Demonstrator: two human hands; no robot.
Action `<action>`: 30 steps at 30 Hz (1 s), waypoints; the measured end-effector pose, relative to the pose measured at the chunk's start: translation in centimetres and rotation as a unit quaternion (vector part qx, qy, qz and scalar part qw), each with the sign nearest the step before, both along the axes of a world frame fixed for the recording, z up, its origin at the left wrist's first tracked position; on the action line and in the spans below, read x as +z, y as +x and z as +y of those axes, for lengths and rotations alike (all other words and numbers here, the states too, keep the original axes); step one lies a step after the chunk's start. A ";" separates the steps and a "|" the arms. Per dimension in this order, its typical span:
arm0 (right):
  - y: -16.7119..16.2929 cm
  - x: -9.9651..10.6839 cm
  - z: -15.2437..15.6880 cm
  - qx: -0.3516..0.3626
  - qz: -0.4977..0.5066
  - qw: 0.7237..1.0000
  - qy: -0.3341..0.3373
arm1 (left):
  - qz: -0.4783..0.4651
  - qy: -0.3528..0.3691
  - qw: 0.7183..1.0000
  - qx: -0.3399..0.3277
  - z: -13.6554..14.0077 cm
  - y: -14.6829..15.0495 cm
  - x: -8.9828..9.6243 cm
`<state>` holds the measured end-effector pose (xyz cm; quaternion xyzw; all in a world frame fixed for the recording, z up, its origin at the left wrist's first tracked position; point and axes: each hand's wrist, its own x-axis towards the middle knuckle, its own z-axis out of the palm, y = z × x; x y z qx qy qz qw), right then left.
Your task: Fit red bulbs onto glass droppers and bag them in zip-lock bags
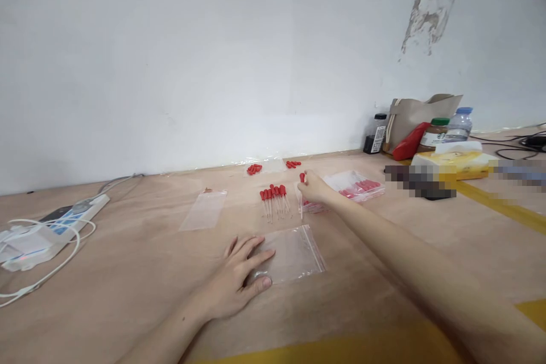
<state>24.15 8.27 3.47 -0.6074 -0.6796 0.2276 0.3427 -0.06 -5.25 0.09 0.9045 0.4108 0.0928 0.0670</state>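
Note:
My left hand [243, 270] lies flat with fingers spread over the left part of a clear zip bag [294, 253] on the table. Farther out, my right hand [313, 186] pinches a dropper with a red bulb [302, 177], its thin clear tube pointing down. Left of it, several red-bulbed droppers [274, 196] lie side by side with their tubes toward me. Beyond my right wrist, filled zip bags [360, 186] hold more red-bulbed pieces; my hand partly covers them. Another clear bag [205, 210] lies flat at the left.
Loose red bulbs [255, 169] rest on clear plastic near the wall. At the left are a white power strip [85, 216] and looping white cables. The back right holds a dark bottle [376, 135], a grey bag [420, 116], a green-lidded jar [435, 133] and a tissue pack [456, 162].

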 end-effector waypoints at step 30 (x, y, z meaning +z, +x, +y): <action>4.0 -6.0 -7.6 -0.030 0.448 0.893 0.022 | 0.011 0.006 1.000 0.015 0.5 1.0 -0.3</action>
